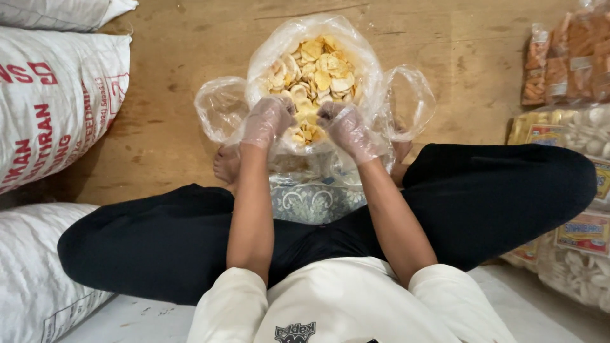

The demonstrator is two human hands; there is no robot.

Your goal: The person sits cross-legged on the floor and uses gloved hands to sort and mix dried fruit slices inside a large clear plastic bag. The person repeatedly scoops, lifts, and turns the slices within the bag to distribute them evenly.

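A large clear plastic bag (267, 54) full of pale yellow chips (318, 73) sits on the wooden floor in front of my crossed legs. My left hand (267, 119), in a thin plastic glove, grips the bag's near rim on the left. My right hand (346, 129), also gloved, holds the near rim on the right, its fingers curled over the plastic. The bag's loose handles (219, 108) bulge out on both sides. My bare feet show under the bag.
White woven sacks (54, 101) with red print lie on the left, another (32, 273) lower left. Packs of orange and white crackers (565, 57) are stacked on the right. A patterned cloth (314, 200) lies between my legs.
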